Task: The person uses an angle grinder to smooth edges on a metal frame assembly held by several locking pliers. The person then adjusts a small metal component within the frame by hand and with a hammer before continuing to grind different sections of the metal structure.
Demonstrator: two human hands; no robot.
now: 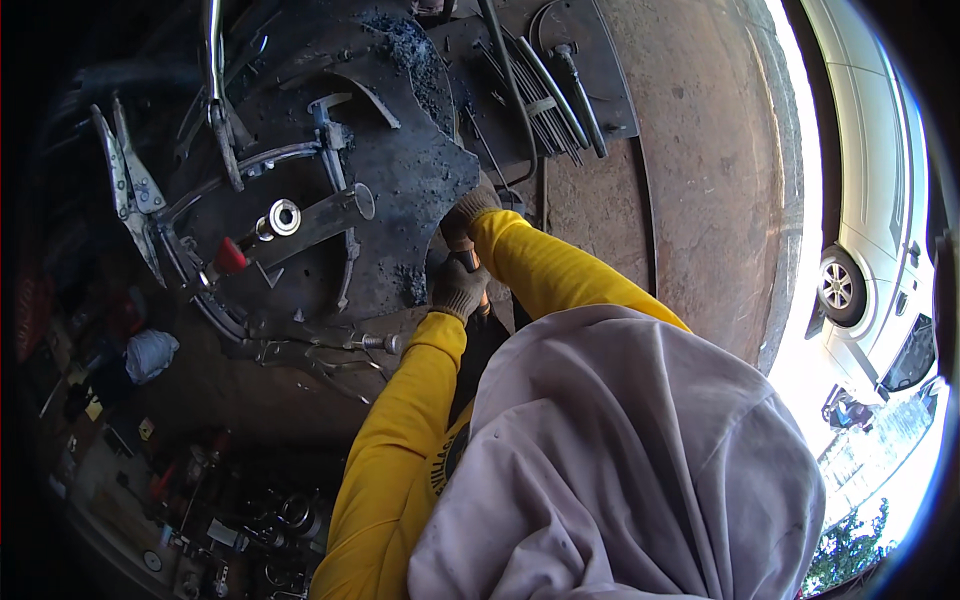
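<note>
My left hand (459,288), in a brown knit glove, is closed round an orange-and-black tool (466,260) at the near edge of the steel bench plate (390,190). Just beyond it my right hand (470,213), gloved the same, is closed at the tool's far end. The hands hide most of the tool, so its kind is unclear. To their left lies a curved metal tube frame (195,290) with a flat bar (315,222) across it. Locking pliers (128,190) grip the frame's left side, and another clamp (216,95) stands behind.
Metal scraps (405,45) litter the plate's far edge. Beyond my right hand, a bundle of rods (540,115) and a hammer (575,85) lie on a dark sheet. Tools and parts (295,515) clutter the lower left. A pale vehicle (870,200) stands outside; greyish cloth (630,450) fills the lower middle.
</note>
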